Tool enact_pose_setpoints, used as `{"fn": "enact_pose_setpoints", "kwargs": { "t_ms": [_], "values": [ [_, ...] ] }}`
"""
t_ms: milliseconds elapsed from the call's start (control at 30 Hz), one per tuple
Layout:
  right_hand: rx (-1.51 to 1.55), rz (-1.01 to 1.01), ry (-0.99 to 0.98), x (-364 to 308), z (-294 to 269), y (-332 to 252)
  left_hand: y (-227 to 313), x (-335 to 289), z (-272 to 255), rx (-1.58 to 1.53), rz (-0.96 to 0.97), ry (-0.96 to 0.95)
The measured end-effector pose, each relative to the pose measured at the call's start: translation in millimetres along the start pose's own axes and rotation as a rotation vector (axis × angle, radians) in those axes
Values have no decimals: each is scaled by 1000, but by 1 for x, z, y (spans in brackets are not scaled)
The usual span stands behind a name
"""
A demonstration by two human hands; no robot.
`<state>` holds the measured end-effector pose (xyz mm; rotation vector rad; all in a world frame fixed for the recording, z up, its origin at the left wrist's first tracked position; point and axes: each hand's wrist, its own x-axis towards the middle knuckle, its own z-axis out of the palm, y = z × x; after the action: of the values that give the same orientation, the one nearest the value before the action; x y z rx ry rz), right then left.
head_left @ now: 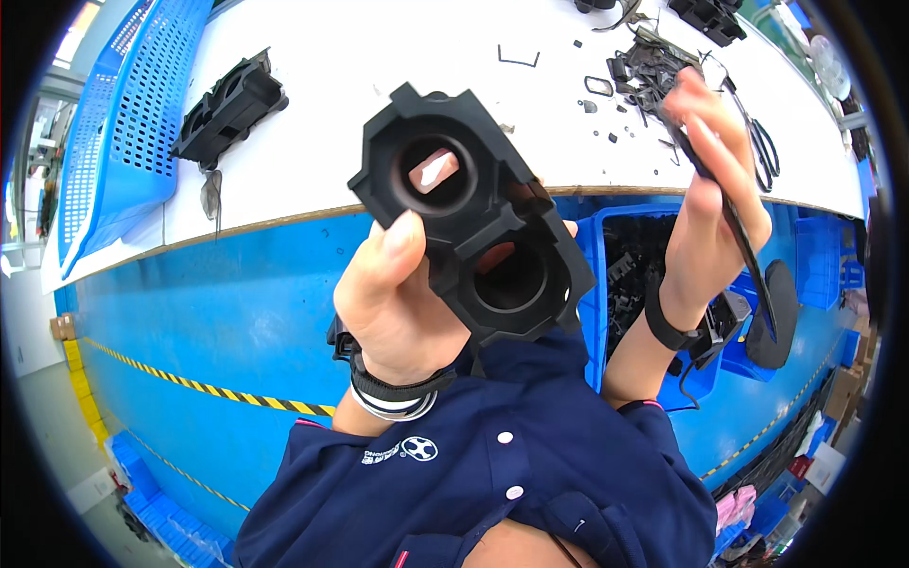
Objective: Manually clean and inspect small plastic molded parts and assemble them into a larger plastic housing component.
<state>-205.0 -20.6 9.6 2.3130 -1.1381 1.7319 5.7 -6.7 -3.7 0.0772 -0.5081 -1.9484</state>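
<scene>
My left hand [402,303] grips a black moulded plastic housing [511,222] from below, its thumb on the near side. Two round, tube-like openings in the housing face up at me, and skin shows through them. Off to the right, my raised right hand [715,194] is closed around a slim, dark, stick-like tool [743,251]. This tool slants down past the wrist to a narrow end; its exact kind is unclear, and the fingertips are slightly blurred. The two hands are apart, and the tool does not touch the housing.
On the white table [322,142] lie another black housing [230,109], a heap of black scraps [653,71] and a dark-handled hand tool [763,156]. A blue perforated basket [142,123] stands at left. Below the table edge sits a blue bin [594,284] of black pieces.
</scene>
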Motion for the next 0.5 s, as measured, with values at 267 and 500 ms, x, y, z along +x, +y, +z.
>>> {"fn": "enact_pose_setpoints", "kwargs": {
  "t_ms": [267,500],
  "values": [
    [512,-3,-188,-12,20,-27,-8,1,3,-144,-39,84],
    [470,-5,-167,-11,20,-36,-10,2,4,-102,-89,36]
  ]
}}
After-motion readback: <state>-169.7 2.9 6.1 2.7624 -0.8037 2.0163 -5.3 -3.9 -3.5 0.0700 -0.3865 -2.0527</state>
